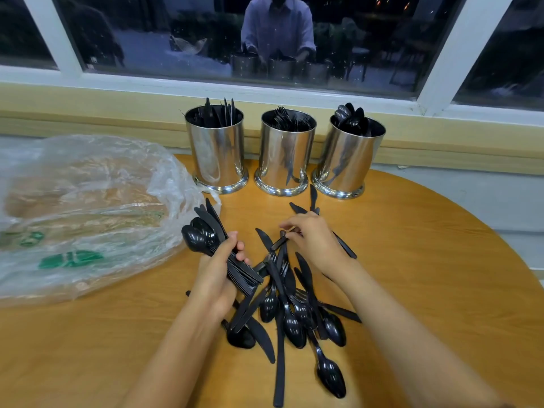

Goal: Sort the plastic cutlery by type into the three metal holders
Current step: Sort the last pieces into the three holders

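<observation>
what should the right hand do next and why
Probably lift the pinched piece clear of the pile: the right hand pinches its handle, but its type is hidden. The left hand grips a full bundle of spoons and knives.

plastic bag (88, 207) left on table (426, 260) | window (176, 39) behind

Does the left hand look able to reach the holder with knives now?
Probably yes. Only bare table lies between the left hand and the knife holder, whose top is open; the plastic bag sits aside. It grips a cutlery bundle.
</observation>
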`<state>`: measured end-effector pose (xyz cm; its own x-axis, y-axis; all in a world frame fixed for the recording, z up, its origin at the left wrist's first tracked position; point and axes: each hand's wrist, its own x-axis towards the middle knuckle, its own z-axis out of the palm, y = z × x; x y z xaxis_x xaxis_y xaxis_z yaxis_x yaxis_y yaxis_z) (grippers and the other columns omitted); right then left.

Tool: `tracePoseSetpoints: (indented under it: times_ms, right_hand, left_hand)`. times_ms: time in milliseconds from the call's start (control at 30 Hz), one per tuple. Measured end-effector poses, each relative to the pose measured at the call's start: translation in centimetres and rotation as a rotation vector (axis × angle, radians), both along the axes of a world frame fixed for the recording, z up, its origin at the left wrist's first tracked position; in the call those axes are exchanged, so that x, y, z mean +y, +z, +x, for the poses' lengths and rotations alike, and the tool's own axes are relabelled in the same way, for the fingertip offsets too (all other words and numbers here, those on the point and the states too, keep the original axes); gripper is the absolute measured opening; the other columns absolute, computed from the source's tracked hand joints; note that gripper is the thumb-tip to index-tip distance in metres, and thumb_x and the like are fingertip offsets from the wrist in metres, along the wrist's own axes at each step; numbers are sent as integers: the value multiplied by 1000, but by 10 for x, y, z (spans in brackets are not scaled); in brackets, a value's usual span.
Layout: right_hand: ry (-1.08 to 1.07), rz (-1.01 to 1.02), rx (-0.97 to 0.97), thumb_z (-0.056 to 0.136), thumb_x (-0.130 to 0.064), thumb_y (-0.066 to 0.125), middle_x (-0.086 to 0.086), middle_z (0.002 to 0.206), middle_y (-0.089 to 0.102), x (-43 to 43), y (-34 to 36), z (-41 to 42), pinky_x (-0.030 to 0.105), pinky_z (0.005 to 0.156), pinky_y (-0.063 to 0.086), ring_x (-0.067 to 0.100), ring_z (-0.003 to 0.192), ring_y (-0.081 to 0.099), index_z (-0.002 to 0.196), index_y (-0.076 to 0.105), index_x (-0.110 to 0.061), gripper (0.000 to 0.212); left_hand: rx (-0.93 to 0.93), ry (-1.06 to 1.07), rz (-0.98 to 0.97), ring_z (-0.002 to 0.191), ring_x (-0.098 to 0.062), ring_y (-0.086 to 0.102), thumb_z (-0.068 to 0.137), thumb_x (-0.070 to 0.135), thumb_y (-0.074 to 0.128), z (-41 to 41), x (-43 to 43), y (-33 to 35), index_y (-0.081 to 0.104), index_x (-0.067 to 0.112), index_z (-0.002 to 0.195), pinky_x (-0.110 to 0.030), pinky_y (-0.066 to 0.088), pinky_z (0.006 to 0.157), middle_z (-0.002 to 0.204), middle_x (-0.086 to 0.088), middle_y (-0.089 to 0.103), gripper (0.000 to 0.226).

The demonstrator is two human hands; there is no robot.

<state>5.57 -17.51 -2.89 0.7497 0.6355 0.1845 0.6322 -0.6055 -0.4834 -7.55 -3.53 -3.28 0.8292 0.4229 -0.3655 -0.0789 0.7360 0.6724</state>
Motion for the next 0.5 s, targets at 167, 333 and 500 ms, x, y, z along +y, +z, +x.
tracePoseSetpoints:
  times_ms: [167, 333, 500]
  right_hand:
    - [218, -350, -188, 93, -3, 57, -1, 115, 65, 6, -11, 17, 25, 74, 42, 13, 105, 45, 125, 62, -24, 39]
    - [310, -337, -333, 87, 6, 58, -3, 107, 62, 6, -8, 23, 36, 72, 48, 17, 97, 47, 116, 65, -19, 39]
    - [90, 131, -376, 91, -1, 58, -2, 100, 59, -7, 10, 22, 30, 72, 53, 12, 88, 57, 104, 61, -13, 17]
  left_hand:
    - [16, -29, 7, 53, -9, 46, 96, 16, 58, -4, 1, 1, 57, 11, 102, -23, 46, 54, 67, 2, 54, 8]
    - [32, -33, 3, 55, -9, 46, 97, 15, 58, -6, 2, 3, 57, 11, 101, -23, 45, 55, 67, 2, 54, 6]
    - [51, -57, -2, 62, -12, 54, 95, 16, 59, -6, 2, 2, 59, 11, 98, -26, 50, 62, 72, -1, 60, 6]
